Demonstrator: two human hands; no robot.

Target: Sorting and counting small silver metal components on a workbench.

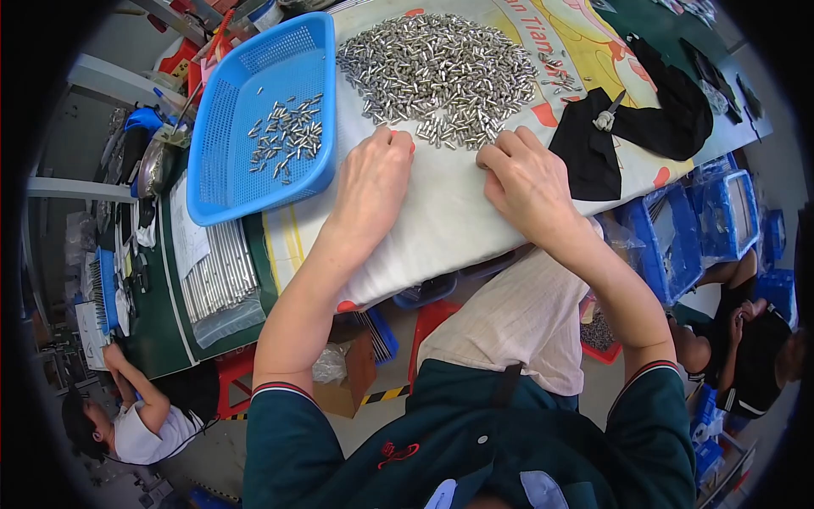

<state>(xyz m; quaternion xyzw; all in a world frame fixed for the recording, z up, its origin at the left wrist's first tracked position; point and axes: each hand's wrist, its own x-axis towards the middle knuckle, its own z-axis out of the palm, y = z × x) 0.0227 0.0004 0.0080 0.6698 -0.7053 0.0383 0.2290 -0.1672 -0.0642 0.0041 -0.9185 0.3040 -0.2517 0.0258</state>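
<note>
Left hand (370, 182) and right hand (527, 182) rest knuckles-up at the pin pile (437, 72) edge on the table (441, 229). Fingers curled under, grip contents not visible. Blue basket (212, 182) left holds a few pins

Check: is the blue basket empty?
No. The blue basket holds a small scatter of metal pins, far fewer than the big pile on the table by the hands.
</note>
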